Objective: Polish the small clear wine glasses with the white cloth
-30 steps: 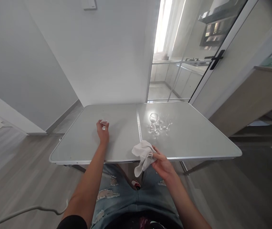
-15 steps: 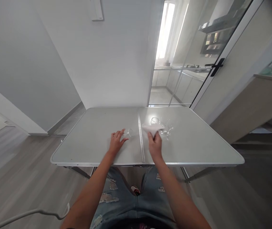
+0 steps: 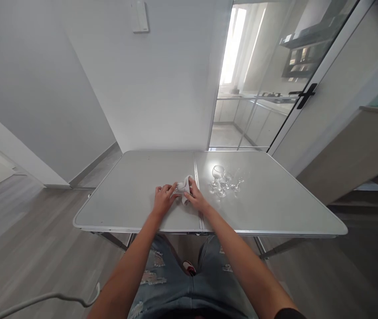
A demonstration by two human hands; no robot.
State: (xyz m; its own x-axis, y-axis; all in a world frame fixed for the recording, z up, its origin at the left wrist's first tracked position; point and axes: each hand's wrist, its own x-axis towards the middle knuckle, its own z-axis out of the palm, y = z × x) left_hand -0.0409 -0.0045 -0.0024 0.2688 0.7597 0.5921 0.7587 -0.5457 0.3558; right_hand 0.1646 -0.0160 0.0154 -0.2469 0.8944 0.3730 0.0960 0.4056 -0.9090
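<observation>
Left of the table's centre seam, my left hand (image 3: 164,199) is closed around a clear drinking glass (image 3: 180,187) lying on its side, its rim end toward the right. My right hand (image 3: 194,196) grips a white cloth (image 3: 186,186) and presses it over the rim end of that glass. The cloth hides part of the glass, so its full shape does not show. Several clear stemmed glasses (image 3: 218,172) stand in a group to the right of the seam, apart from both hands.
The pale folding table (image 3: 268,204) has a metal edge and a seam down its middle. Behind it are a white wall (image 3: 162,97) and a glass door (image 3: 252,88) with a black handle. A grey cable (image 3: 49,296) hangs at lower left.
My right hand has moved left with the cloth, from in front of the standing glasses onto the glass in my left hand. My left hand has stayed nearly in place.
</observation>
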